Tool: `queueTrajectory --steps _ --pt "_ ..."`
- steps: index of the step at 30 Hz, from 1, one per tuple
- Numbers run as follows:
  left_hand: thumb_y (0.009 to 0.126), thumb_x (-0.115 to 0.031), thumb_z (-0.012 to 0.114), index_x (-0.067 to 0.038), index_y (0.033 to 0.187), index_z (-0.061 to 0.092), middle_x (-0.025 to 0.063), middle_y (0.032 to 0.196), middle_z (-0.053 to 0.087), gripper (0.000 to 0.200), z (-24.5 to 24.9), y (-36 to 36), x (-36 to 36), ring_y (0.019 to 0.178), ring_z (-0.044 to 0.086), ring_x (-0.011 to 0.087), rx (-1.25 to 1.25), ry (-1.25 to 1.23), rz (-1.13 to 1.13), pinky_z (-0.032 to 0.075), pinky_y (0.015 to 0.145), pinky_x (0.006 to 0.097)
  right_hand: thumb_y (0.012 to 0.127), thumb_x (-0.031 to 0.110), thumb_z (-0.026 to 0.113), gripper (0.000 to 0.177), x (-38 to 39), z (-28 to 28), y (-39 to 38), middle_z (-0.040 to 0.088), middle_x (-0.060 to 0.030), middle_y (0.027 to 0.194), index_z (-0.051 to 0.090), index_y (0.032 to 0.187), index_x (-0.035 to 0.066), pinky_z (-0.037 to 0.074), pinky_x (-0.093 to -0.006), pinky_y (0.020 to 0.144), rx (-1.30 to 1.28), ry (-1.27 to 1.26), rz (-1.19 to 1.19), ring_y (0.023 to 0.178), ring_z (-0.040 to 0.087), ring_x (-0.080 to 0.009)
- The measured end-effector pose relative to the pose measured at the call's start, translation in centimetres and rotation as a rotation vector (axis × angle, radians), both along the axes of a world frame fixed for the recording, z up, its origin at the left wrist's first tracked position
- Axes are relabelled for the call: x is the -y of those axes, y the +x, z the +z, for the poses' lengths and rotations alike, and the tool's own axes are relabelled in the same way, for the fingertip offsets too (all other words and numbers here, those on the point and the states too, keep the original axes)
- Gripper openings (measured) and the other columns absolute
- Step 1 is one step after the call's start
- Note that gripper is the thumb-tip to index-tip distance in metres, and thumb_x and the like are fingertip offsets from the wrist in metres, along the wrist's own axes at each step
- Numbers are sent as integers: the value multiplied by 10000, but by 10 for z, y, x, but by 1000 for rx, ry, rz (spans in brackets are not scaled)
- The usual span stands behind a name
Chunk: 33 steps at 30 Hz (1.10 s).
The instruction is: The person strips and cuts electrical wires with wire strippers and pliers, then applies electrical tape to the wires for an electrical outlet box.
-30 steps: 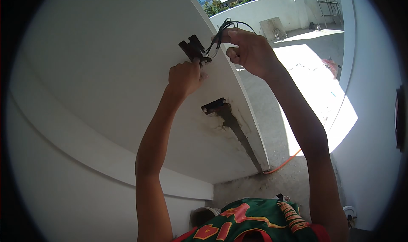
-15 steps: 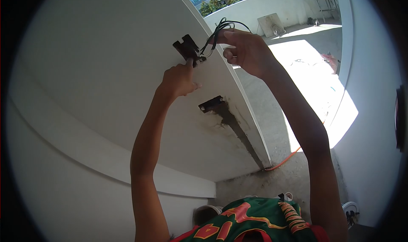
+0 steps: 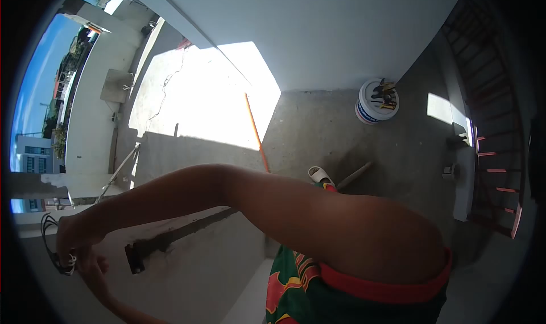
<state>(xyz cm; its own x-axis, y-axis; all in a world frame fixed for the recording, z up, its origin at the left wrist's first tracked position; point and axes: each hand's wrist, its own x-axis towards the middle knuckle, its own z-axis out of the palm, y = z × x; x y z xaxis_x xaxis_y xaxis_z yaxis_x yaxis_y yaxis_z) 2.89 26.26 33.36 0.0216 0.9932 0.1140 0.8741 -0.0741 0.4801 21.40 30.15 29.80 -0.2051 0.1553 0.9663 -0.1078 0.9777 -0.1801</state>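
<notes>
My right hand [image 3: 78,233] is at the far left edge of the view, bent down over a bundle of black wires [image 3: 50,241] at the wall. Its fingers are mostly hidden behind the back of the hand. My left hand [image 3: 95,267] is just below and beside it, partly covered, with a few fingers curled. Thin white wire ends [image 3: 71,262] show between the hands and the wires. To the right, a dark wall box [image 3: 135,258] sits in the wall, with a rough dark channel [image 3: 182,232] running from it.
A white bucket [image 3: 368,112] with tools on its lid stands on the concrete floor. An orange hose [image 3: 254,128] crosses the floor. A reddish metal railing [image 3: 493,170] is at the right. My sandalled foot [image 3: 319,175] shows near the middle.
The view has swung sharply to the right, so the hands and wires now appear at the lower left. The right hand has come down close beside the left hand. The bucket and railing have come into view.
</notes>
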Motion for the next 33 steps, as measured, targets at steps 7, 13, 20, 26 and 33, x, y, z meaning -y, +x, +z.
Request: queueTrajectory --steps 7,13,20,26,33 --pt "969 -253 581 -12 1255 547 93 864 658 375 -160 -8 93 729 603 136 352 566 -111 511 657 250 906 227 627 407 125 -204 140 687 -126 1037 570 1203 -45 575 -313 680 -70 -1242 698 769 691 -200" --pt "911 -422 575 -6 796 684 180 710 655 445 -532 -80 259 684 665 244 -86 -379 163 505 666 439 915 227 598 400 296 -509 210 662 -129 1099 562 1217 -33 561 -318 744 26 -2010 -351 846 677 -201" --pt "897 -401 584 -38 811 705 148 753 679 392 -681 -158 414 712 672 232 228 -1094 220 511 670 390 885 227 616 395 516 -624 242 667 -152 1105 592 1190 -24 548 -339 794 323 -2491 -724 909 675 -225" --pt "885 -383 591 -66 825 722 121 790 699 349 -701 -184 405 737 678 222 630 -883 -301 516 672 347 859 227 631 392 526 -631 220 672 -171 1109 618 1167 -16 536 -358 838 624 -2310 -769 963 673 -246" --pt "853 -301 653 -26 1105 653 143 989 705 374 -605 -104 207 932 677 232 704 -382 34 513 835 341 826 189 671 354 263 -396 117 706 -157 989 633 1111 -19 562 -356 753 706 -1275 -783 859 705 -254"
